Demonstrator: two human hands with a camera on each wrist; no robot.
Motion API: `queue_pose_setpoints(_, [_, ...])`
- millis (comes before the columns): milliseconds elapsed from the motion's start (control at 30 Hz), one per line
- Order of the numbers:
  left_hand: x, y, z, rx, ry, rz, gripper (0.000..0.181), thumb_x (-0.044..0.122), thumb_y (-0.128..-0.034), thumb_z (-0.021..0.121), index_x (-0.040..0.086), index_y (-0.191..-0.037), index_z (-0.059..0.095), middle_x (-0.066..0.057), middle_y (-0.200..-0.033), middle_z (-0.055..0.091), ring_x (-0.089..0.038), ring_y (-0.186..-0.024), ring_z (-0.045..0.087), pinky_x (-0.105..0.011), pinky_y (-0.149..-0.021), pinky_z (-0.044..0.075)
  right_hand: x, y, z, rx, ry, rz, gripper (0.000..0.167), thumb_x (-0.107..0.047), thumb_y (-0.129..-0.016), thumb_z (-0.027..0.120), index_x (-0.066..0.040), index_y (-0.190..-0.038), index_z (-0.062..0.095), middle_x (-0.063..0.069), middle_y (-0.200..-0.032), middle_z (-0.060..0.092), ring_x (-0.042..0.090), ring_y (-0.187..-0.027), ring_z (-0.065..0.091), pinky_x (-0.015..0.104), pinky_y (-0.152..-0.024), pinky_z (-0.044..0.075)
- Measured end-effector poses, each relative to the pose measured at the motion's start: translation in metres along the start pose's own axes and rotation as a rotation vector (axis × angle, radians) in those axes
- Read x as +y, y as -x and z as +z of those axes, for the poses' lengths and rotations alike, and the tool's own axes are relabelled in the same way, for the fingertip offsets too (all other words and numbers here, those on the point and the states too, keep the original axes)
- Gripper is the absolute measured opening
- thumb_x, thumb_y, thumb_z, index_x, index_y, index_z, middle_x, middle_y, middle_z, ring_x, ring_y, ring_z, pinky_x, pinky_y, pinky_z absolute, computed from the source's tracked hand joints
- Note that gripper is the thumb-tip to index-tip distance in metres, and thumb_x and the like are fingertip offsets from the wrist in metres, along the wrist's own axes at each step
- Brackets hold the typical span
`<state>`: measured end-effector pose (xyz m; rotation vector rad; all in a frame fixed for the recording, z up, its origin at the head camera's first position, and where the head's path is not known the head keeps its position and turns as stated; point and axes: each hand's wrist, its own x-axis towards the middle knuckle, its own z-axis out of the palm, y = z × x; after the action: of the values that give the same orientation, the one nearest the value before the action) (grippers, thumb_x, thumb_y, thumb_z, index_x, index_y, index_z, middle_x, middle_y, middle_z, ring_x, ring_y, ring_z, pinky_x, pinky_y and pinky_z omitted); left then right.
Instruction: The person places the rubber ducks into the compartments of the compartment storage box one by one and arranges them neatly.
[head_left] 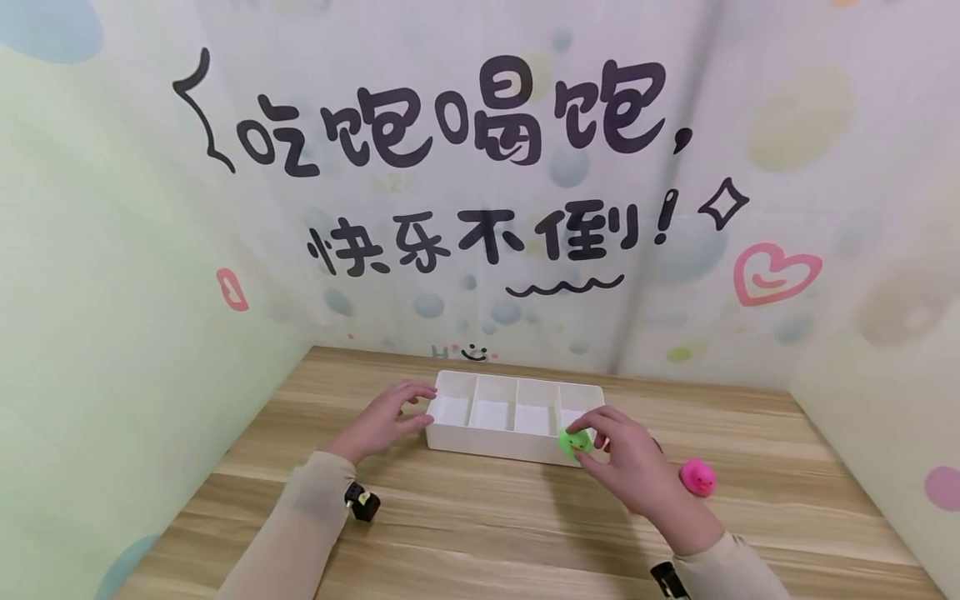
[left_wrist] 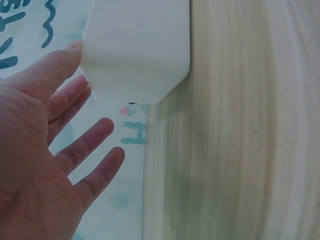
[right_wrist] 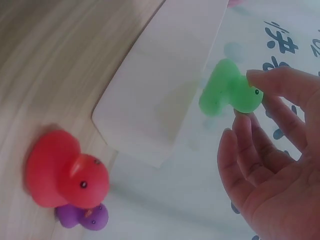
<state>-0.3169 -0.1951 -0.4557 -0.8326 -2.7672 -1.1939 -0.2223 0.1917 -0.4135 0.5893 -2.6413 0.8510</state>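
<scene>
A white box (head_left: pixel 487 442) with several compartments in a row stands on the wooden table. At its left end, my left hand (head_left: pixel 386 421) has its fingers spread and loosely bent, with fingertips at the end wall. The left wrist view shows the thumb and fingers beside the box (left_wrist: pixel 140 50), gripping nothing. Between thumb and fingertips, my right hand (head_left: pixel 626 458) pinches a green rubber duck (head_left: pixel 574 444) by its head. In the head view, this duck covers part of the box's front right corner. The right wrist view shows the green duck (right_wrist: pixel 220 90) raised beside the box rim.
A pink rubber duck (head_left: pixel 698 477) sits on the table right of my right hand; it looks red in the right wrist view. Close to it is a smaller-looking purple duck (right_wrist: pixel 82 216). A printed cloth wall (head_left: pixel 480 317) rises behind the table (head_left: pixel 465 517).
</scene>
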Motion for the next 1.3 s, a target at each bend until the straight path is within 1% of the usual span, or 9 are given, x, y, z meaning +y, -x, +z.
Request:
queue_pose_setpoints(167, [0.000,0.000,0.000,-0.004,-0.002,0.005,0.043,0.018,-0.0993,0.070,0.001,-0.137,0.059,-0.016,-0.151,0.053,-0.043,-0.127,0.056,-0.063,-0.104,0.049,-0.005,-0.009,0.006,-0.003,-0.027,-0.011,0.030,-0.004,-0.080,0.086,-0.019,-0.105,0.075,-0.007,-0.103,0.066,0.018,-0.081,0.058,0.021,-0.064,0.049])
queue_pose_setpoints(333, [-0.001,0.000,0.000,-0.003,-0.003,-0.001,0.044,0.019,-0.0993,0.070,0.003,-0.138,0.059,-0.016,-0.151,0.053,-0.043,-0.128,0.056,-0.063,-0.104,0.049,-0.009,-0.018,0.013,-0.008,-0.036,-0.045,0.030,-0.001,-0.080,0.085,-0.016,-0.104,0.075,-0.004,-0.105,0.068,0.018,-0.079,0.058,0.022,-0.064,0.048])
queue_pose_setpoints(467, [-0.003,0.000,0.000,0.000,-0.008,-0.005,0.043,0.020,-0.0992,0.071,0.004,-0.137,0.060,-0.014,-0.151,0.053,-0.042,-0.129,0.056,-0.063,-0.105,0.049,-0.012,-0.024,0.020,-0.026,-0.030,-0.037,0.029,-0.003,-0.080,0.086,-0.016,-0.104,0.075,-0.004,-0.106,0.068,0.019,-0.080,0.059,0.022,-0.065,0.048])
queue_pose_setpoints(567, [-0.003,0.000,-0.001,0.002,-0.009,-0.007,0.042,0.020,-0.0990,0.071,0.003,-0.136,0.060,-0.014,-0.151,0.054,-0.041,-0.129,0.056,-0.063,-0.105,0.048,-0.014,-0.028,0.024,-0.035,-0.023,-0.031,0.028,-0.004,-0.080,0.086,-0.016,-0.104,0.075,-0.004,-0.106,0.068,0.017,-0.080,0.058,0.021,-0.065,0.048])
queue_pose_setpoints(667, [-0.003,0.000,-0.001,0.000,-0.008,-0.010,0.043,0.021,-0.0990,0.071,0.003,-0.136,0.060,-0.014,-0.151,0.054,-0.041,-0.129,0.055,-0.063,-0.105,0.048,-0.016,-0.031,0.027,-0.040,-0.017,-0.039,0.028,-0.004,-0.080,0.086,-0.015,-0.103,0.075,-0.003,-0.106,0.068,0.016,-0.080,0.057,0.022,-0.065,0.047])
queue_pose_setpoints(867, [0.001,0.002,-0.002,-0.009,0.002,-0.023,0.043,0.020,-0.0994,0.070,0.002,-0.136,0.059,-0.014,-0.151,0.053,-0.042,-0.130,0.055,-0.064,-0.107,0.047,-0.020,-0.036,0.031,-0.046,-0.028,-0.041,0.027,-0.005,-0.080,0.086,-0.014,-0.103,0.075,-0.002,-0.105,0.067,0.019,-0.080,0.058,0.022,-0.065,0.047])
queue_pose_setpoints(1067, [0.004,0.002,-0.003,-0.014,0.018,-0.035,0.042,0.017,-0.0995,0.070,0.001,-0.137,0.059,-0.015,-0.152,0.052,-0.044,-0.131,0.054,-0.065,-0.108,0.045,-0.025,-0.041,0.033,-0.065,-0.037,-0.031,0.026,-0.005,-0.082,0.085,-0.013,-0.104,0.075,-0.002,-0.106,0.067,0.018,-0.080,0.057,0.022,-0.065,0.048])
queue_pose_setpoints(1300, [0.004,0.000,-0.003,-0.020,0.008,-0.028,0.042,0.021,-0.0995,0.070,0.004,-0.136,0.060,-0.013,-0.152,0.053,-0.044,-0.131,0.054,-0.063,-0.108,0.046,-0.033,-0.050,0.035,-0.063,-0.019,-0.044,0.026,-0.006,-0.082,0.085,-0.014,-0.104,0.075,-0.002,-0.107,0.068,0.018,-0.080,0.060,0.023,-0.066,0.047])
